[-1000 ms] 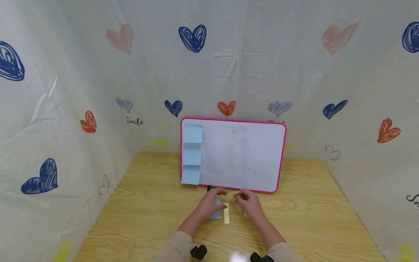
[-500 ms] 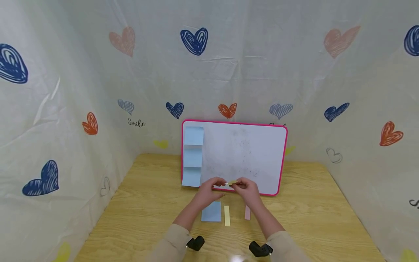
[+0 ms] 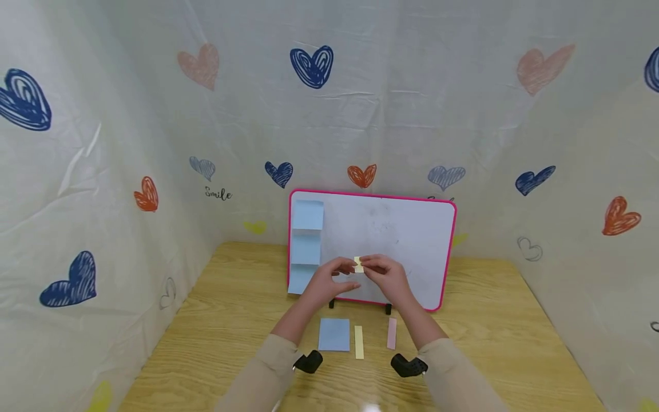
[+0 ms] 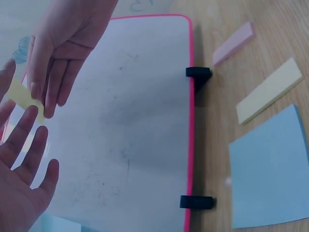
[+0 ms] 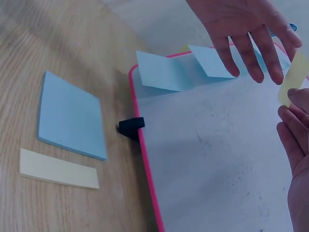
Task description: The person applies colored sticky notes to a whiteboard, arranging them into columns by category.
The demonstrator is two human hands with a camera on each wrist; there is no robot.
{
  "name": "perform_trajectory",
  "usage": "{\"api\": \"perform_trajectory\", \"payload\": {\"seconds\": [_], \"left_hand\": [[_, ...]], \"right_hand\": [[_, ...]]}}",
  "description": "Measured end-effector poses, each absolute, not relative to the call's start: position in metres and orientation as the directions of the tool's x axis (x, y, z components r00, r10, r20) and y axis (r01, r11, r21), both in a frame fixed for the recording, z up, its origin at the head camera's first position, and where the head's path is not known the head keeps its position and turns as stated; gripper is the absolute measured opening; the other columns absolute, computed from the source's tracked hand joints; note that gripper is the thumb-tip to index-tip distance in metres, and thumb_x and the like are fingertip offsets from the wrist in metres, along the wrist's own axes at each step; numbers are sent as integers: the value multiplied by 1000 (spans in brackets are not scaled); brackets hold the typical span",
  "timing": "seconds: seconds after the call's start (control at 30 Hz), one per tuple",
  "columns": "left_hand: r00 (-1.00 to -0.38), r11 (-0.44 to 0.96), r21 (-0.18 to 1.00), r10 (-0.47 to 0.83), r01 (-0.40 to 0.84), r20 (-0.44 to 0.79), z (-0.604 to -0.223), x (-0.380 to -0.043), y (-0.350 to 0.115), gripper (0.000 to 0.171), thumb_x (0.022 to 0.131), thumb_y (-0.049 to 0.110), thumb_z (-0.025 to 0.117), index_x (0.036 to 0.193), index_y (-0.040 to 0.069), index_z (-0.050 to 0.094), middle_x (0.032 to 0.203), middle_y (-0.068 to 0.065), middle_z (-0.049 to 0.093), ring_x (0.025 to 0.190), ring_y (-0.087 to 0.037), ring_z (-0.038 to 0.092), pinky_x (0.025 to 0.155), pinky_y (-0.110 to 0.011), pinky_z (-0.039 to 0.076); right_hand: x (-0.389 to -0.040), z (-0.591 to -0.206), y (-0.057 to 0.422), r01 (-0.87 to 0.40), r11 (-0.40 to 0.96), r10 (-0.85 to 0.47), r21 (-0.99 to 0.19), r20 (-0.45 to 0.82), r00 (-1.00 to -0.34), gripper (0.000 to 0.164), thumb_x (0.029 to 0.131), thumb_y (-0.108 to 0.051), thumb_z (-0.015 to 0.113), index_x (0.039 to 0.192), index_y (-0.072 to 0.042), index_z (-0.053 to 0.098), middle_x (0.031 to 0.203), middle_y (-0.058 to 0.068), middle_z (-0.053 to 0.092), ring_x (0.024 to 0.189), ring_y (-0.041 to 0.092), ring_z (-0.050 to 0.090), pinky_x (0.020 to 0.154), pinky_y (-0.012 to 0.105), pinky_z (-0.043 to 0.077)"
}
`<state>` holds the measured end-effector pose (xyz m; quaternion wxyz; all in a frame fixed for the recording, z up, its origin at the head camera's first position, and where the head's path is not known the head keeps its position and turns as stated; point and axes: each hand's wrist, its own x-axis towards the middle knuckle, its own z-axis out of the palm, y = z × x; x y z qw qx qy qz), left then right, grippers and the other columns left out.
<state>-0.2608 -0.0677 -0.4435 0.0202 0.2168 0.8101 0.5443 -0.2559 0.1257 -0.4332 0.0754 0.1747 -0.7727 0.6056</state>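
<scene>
Thumb and fingers of the right hand, brought together at the tips, pinch a small pale-yellow paper slip. The left hand is mostly spread, its fingertips right at the slip's other edge; whether its thumb and forefinger grip the paper I cannot tell. The slip is up before the lower half of a white, pink-framed board; contact with it cannot be made out. Pulling unevenly with two hands could crease or tear so thin a piece, and any adhesive might cling to a fingertip. Beside the left hand, three light-blue square paper notes run down the board, their free edges lifting in the right wrist view, so a brushing knuckle might peel one. Black feet prop the board; a firm push could slide or tip it. Nearer the person, a blue square pad, a narrow yellow paper strip and a narrow pink paper strip lie on the wood-grain surface.
</scene>
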Motion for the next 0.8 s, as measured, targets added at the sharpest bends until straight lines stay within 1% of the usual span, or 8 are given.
{"api": "perform_trajectory", "payload": {"seconds": [0.07,0.2,0.3,0.5,0.67,0.8], "left_hand": [[-912,302,901,362,311,193,-441,-264,-67,42,84,26,78,121,12,62,113,-9,63,111,-37,56,101,-56,38],[-926,293,912,329,286,185,-437,-270,-66,39,87,33,75,119,15,64,111,0,63,107,-25,58,100,-49,41],[-934,283,918,303,279,191,-435,-274,-66,35,89,36,72,116,15,66,109,2,64,104,-18,59,98,-44,44],[-949,259,929,242,264,202,-427,-286,-66,25,92,32,68,110,13,70,105,0,67,101,-20,61,89,-40,50],[-957,269,929,208,254,201,-421,-294,-67,24,90,28,71,108,13,70,103,0,67,99,-20,61,88,-37,50],[-966,292,929,185,228,179,-417,-301,-67,24,89,25,74,109,13,70,101,0,67,97,-21,60,83,-35,52]], "right_hand": [[-258,-429,126,-367,215,-191,-905,329,-925,15,90,2,66,103,8,71,117,19,64,108,31,62,86,27,52],[-263,-423,125,-395,223,-215,-891,350,-912,17,91,-1,67,105,7,71,121,18,63,115,33,58,93,37,50],[-267,-417,123,-415,224,-230,-882,366,-902,19,90,-1,68,107,8,70,123,19,61,117,33,56,96,44,47],[-275,-408,122,-446,201,-266,-872,390,-882,26,88,0,70,113,9,67,129,20,57,121,35,52,100,51,42],[-283,-401,121,-455,192,-298,-869,391,-871,32,86,4,71,117,10,65,132,21,53,123,38,50,101,55,39],[-294,-399,120,-461,200,-328,-864,385,-863,39,84,3,73,120,9,63,135,21,51,125,39,47,101,56,38]]}}
